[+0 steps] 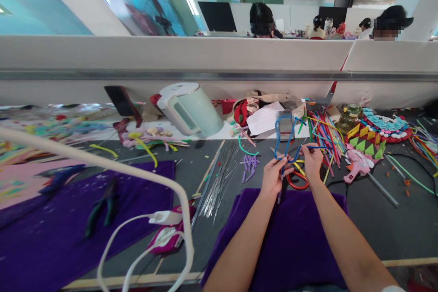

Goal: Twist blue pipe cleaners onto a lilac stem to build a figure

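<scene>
A blue pipe cleaner point(277, 142) is bent into an upright looped outline above the table. My left hand point(272, 177) pinches it at the lower end, where a thin purplish stem hangs below the fingers. Its loose end point(316, 147) sits between the closed fingertips of my right hand point(312, 163), a short way to the right. Red-handled scissors point(297, 186) lie between and behind my hands, partly hidden. Under my forearms is a folded purple cloth point(290, 242). Short purple pipe cleaner pieces point(250, 167) lie left of my left hand.
A pale green kettle point(201, 112) stands behind. Silver wires point(219, 187), pliers point(102, 207) and a pink power strip point(167, 238) lie leftward, beyond a white curved tube point(186, 223). At right are a pink glue gun point(357, 164), coloured pipe cleaners point(330, 139) and a glass jar point(349, 118).
</scene>
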### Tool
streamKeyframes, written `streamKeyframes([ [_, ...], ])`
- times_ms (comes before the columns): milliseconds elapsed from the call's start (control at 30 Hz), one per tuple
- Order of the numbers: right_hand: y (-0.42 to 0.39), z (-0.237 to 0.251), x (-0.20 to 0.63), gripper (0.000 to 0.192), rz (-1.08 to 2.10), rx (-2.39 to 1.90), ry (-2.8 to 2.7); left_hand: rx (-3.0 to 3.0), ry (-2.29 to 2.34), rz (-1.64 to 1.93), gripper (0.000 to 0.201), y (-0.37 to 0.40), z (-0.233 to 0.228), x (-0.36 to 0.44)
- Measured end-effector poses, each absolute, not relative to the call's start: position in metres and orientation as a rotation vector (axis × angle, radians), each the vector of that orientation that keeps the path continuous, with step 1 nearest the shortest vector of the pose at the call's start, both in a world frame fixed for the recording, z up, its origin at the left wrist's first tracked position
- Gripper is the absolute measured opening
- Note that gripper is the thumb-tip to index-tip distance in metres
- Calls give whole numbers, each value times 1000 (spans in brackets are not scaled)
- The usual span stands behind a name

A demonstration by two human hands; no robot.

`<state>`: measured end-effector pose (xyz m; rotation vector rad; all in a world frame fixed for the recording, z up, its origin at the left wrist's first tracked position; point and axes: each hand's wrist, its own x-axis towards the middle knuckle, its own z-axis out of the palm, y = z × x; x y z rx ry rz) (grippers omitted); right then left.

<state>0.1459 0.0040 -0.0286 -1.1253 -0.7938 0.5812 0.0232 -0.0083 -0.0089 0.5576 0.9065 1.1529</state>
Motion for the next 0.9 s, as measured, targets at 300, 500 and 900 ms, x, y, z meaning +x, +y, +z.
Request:
streamKeyframes([
  [300,8,-29,149,24,1079,-818,-462,414,852,1000,11,-2,-9,19],
  [500,6,-26,153,24,1287,-751,-406,193,815,842,12,1,-7,17],
  [900,4,-20,152,27,959,-909,-651,246,758,719,12,0,-12,17],
])
